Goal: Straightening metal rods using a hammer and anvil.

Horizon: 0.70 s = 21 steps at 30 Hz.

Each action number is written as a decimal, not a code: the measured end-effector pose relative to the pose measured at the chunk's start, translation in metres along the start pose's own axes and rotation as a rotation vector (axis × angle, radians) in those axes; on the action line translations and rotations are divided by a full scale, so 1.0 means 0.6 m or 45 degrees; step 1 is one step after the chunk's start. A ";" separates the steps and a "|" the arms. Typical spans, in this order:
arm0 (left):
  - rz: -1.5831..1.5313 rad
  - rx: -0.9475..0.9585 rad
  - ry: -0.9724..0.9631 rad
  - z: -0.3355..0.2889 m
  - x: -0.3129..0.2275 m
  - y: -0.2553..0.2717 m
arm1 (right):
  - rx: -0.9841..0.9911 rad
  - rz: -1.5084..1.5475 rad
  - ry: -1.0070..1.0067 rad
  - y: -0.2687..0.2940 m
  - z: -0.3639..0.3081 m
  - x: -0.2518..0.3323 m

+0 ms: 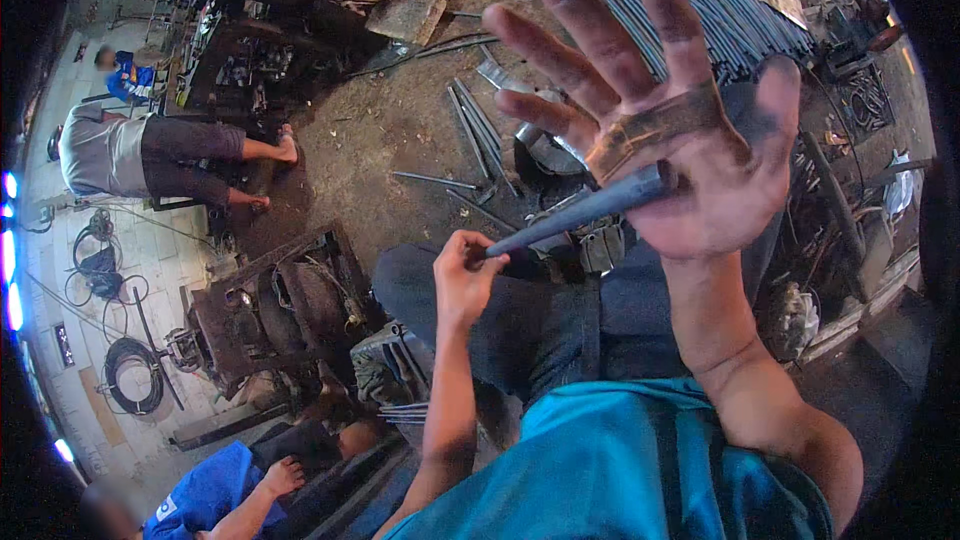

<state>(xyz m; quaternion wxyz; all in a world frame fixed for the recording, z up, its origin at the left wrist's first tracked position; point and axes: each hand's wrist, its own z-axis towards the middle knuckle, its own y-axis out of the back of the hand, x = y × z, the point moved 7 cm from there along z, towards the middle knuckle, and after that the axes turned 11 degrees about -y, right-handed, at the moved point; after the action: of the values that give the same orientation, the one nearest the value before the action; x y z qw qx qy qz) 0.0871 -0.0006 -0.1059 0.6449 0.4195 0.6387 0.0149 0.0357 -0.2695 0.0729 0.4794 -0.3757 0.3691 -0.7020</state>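
Observation:
My left hand (468, 278) is closed around the thinner-looking end of a dark grey metal rod (575, 217). The rod slants up to the right, its wide-looking end in front of the palm of my right hand (660, 130). I cannot tell whether that end touches the palm. My right hand is raised close to the camera, palm showing and fingers spread. A brown band (660, 128) crosses its palm, and dark smudges mark the skin. Beyond the hands, several loose rods (480, 135) lie on the dirt floor.
A large pile of similar rods (740, 15) lies at the far right. Rusty machinery (280, 305) stands to the left, with a coiled black cable (133, 377) beside it. One person (110, 155) bends over at the far left; another in blue (215, 490) sits at the near left.

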 end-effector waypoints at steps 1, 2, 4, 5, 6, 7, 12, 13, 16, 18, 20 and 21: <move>-0.004 -0.013 0.000 0.012 -0.004 -0.013 | 0.035 -0.036 0.003 -0.005 -0.002 -0.004; 0.167 -0.030 -0.227 0.026 -0.030 -0.025 | 0.061 -0.068 0.009 -0.008 -0.002 -0.007; 0.335 -0.070 -0.569 0.038 -0.072 -0.051 | 0.104 -0.145 0.019 -0.017 -0.003 -0.013; 0.315 -0.056 -0.552 0.042 -0.074 -0.064 | 0.127 -0.183 0.021 -0.021 -0.003 -0.017; 0.350 -0.008 -0.619 0.041 -0.082 -0.081 | 0.152 -0.219 0.026 -0.027 -0.002 -0.022; 0.393 0.043 -0.652 0.041 -0.085 -0.097 | 0.167 -0.249 0.020 -0.031 -0.002 -0.027; 0.441 0.069 -0.733 0.042 -0.072 -0.129 | 0.158 -0.343 -0.046 -0.036 -0.001 -0.055; 0.465 0.060 -0.758 0.043 -0.069 -0.128 | 0.197 -0.377 -0.060 -0.040 -0.003 -0.059; 0.491 0.003 -0.771 0.047 -0.063 -0.110 | 0.251 -0.368 -0.070 -0.038 -0.007 -0.064; 0.476 -0.051 -0.637 0.049 -0.053 -0.084 | 0.241 -0.391 -0.080 -0.035 -0.008 -0.065; 0.428 -0.117 -0.552 0.047 -0.049 -0.054 | 0.233 -0.385 -0.089 -0.033 -0.009 -0.060; 0.370 -0.212 -0.531 0.045 -0.049 -0.031 | 0.183 -0.370 -0.057 -0.028 -0.009 -0.052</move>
<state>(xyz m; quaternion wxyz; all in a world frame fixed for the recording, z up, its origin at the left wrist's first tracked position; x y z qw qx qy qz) 0.0949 -0.0432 -0.0972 0.7859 0.4464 0.4216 0.0729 0.0322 -0.2347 0.0796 0.4067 -0.4054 0.2488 -0.7800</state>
